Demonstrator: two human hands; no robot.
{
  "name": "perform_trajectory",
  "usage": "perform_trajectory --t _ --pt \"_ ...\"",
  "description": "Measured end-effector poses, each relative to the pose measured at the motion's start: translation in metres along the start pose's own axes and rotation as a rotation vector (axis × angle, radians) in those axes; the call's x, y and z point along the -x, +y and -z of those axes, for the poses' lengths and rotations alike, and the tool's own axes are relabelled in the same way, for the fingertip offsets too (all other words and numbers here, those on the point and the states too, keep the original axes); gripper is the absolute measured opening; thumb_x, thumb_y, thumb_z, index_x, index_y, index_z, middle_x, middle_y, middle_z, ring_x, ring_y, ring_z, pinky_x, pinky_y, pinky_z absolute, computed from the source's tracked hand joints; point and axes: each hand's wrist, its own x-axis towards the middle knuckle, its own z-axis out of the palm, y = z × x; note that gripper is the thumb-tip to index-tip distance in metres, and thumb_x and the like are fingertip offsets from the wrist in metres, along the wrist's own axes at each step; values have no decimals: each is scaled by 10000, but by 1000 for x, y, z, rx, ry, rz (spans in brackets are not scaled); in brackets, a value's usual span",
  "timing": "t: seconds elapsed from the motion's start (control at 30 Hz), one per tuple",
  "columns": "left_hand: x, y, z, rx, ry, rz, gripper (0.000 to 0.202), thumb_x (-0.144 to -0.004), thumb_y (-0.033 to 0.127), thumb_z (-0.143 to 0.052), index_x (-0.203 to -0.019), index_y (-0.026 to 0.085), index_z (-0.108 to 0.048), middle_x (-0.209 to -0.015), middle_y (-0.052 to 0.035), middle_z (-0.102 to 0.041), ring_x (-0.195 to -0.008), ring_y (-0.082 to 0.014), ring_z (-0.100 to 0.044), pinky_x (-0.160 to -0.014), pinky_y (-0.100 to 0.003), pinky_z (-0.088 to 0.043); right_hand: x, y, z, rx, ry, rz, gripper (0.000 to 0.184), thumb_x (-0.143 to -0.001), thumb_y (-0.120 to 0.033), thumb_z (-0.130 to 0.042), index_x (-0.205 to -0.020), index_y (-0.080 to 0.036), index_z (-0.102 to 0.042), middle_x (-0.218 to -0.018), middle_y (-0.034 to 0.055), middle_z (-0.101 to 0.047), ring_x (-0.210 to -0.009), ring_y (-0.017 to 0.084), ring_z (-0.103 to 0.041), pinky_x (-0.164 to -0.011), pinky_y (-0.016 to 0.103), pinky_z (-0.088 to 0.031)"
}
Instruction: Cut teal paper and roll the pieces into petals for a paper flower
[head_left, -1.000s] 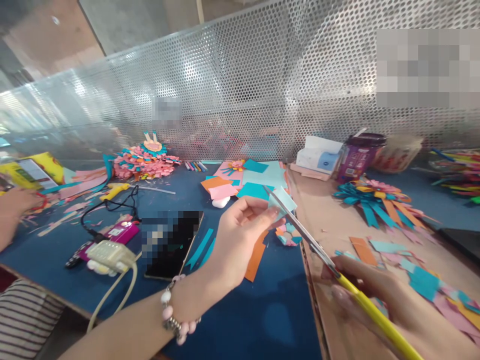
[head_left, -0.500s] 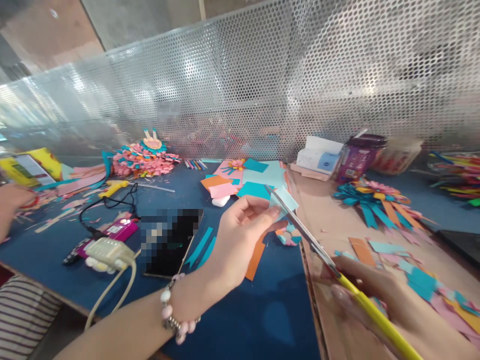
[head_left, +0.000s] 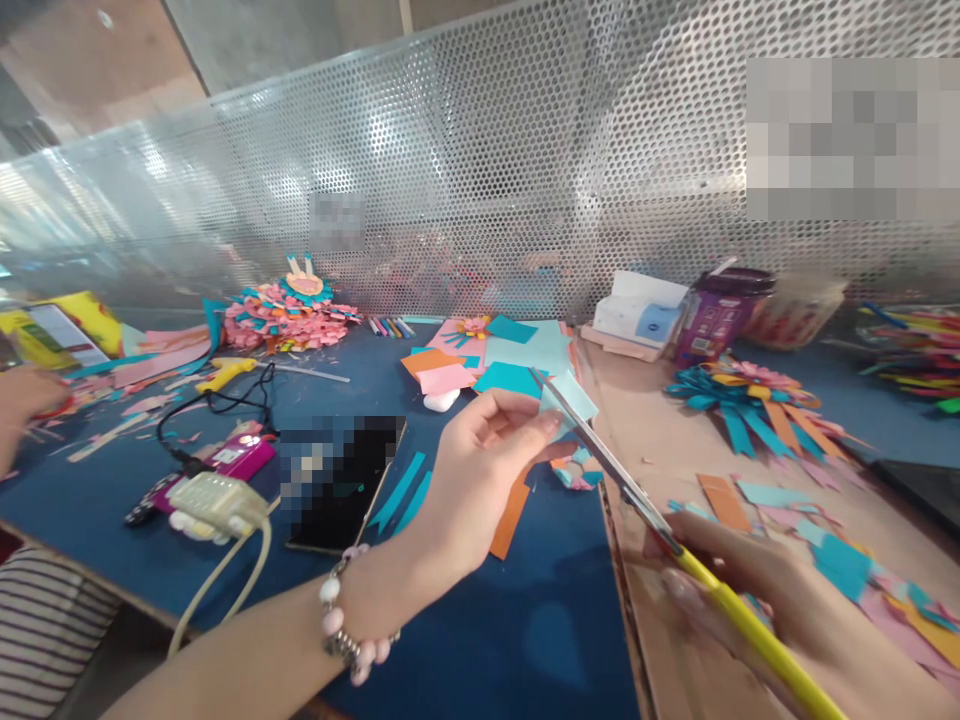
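Observation:
My left hand (head_left: pixel 480 470) pinches a small light-blue paper piece (head_left: pixel 571 400) between thumb and fingers, held up over the blue table (head_left: pixel 480 640). My right hand (head_left: pixel 757 590) grips yellow-handled scissors (head_left: pixel 675 545) whose blades run up and left and touch the paper. A beaded bracelet (head_left: pixel 341 630) sits on my left wrist.
A phone (head_left: pixel 341 485), charger and cables (head_left: pixel 217 500) lie at left. Coloured paper sheets (head_left: pixel 495 360), strips and paper flowers (head_left: pixel 289 315) cover the desks. A tissue box (head_left: pixel 637 310) and purple jar (head_left: pixel 716 315) stand by the perforated metal screen. Another person's hand (head_left: pixel 22 400) works far left.
Almost nothing has moved; my left hand and the paper shifted very slightly, with the scissors staying at the paper's edge.

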Motion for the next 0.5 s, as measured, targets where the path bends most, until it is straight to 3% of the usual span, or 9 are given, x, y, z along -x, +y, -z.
perform_trajectory --t 0.17,0.5 --pt "0 1 -2 11 15 8 108 -722 168 -692 -735 131 -591 -796 -18 -646 -763 -133 -636 -794 -335 -554 -1 -2 0 -32 2 -8 397 -724 -632 -515 -576 -266 -564 -490 5 -543 -462 186 -510 -393 266 -417" --pt "3 2 -4 0 34 4 98 -721 155 -682 -743 129 -589 -795 -35 -663 -762 -144 -639 -793 -348 -549 -1 -3 1 60 -43 29 423 -780 -593 -427 -562 -243 -522 -484 1 -502 -449 158 -468 -396 242 -380"
